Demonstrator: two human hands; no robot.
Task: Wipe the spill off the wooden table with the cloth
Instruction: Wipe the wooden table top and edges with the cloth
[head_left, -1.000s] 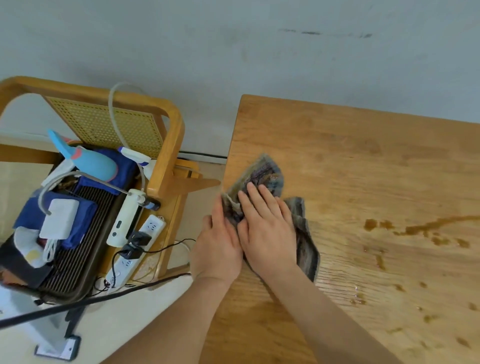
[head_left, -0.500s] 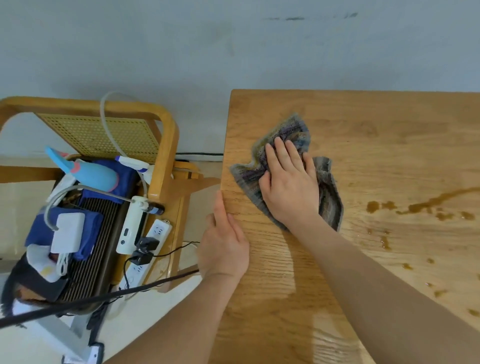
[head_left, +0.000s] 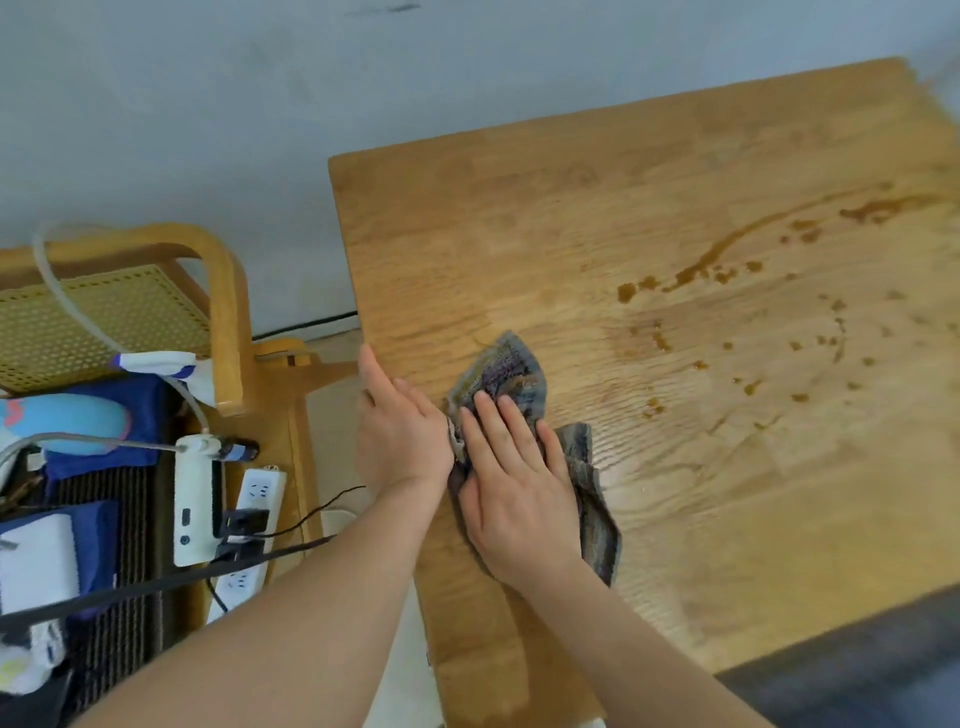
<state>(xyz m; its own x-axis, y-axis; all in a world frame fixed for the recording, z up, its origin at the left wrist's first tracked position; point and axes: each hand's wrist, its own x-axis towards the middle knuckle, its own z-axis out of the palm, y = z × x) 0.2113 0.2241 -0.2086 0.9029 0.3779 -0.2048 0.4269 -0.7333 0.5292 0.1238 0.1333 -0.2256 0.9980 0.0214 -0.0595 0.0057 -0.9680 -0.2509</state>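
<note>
Two bare hands work at the left edge of the wooden surface (head_left: 597, 218). The right hand (head_left: 511, 486) lies flat, fingers spread, pressing a crumpled grey striped cloth (head_left: 511, 371) onto the wood; its grip is released, not clenched. The left hand (head_left: 402, 434) rests open along the surface edge, touching the cloth's left side. Brown spill (head_left: 698, 267) trails and droplets lie apart from the cloth, toward the far right. Beside the surface stands a wooden chair (head_left: 223, 312) with a white power strip (head_left: 257, 499).
</note>
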